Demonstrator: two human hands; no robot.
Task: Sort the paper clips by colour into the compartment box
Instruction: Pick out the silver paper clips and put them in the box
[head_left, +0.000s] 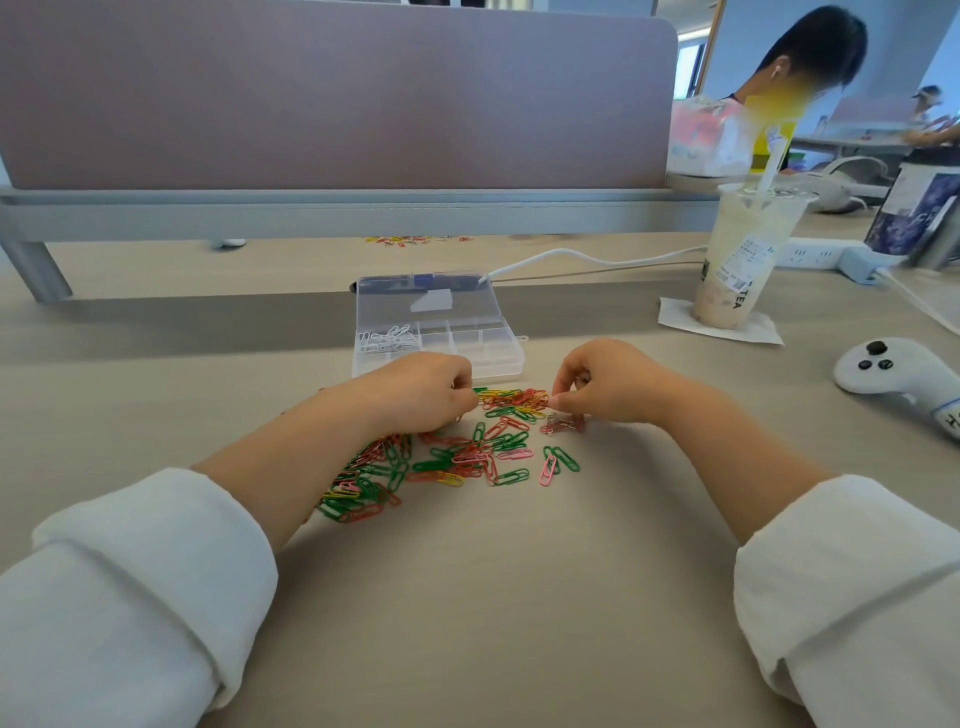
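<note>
Head view: both forearms reach forward over the desk (493, 597), white sleeves (135, 566) pushed back above the wrists, and they angle inward so that the hands nearly meet over the far end of the loose paper clips (457, 457); the left hand (421, 387) lies knuckles-up with its fingers curled under, the fingertips (464, 401) down at the left edge of the dense red-and-yellow cluster, its heel over the green and red clips that trail back toward the left sleeve; whether those curled fingers have hold of any clip cannot be told; the right hand (608, 384) is turned palm-left, thumb and forefinger brought together at the cluster's right edge, the other fingers bent loosely above; a small pinkish bundle of clips (565, 423) sits just beneath it, but whether it is pinched or merely lying there is unclear.

The compartment box (514, 358), clear plastic, stands just beyond the hands with its lid (431, 299) raised at the back; white clips (387, 340) fill its far-left compartment; the other cells look bare, though the near row is partly hidden by the left hand.

To the right, a milk-tea cup (743, 260) with a straw stands on a napkin (763, 330); a white controller (893, 371) lies nearer the edge; a mauve divider panel (332, 93) closes the far side.
</note>
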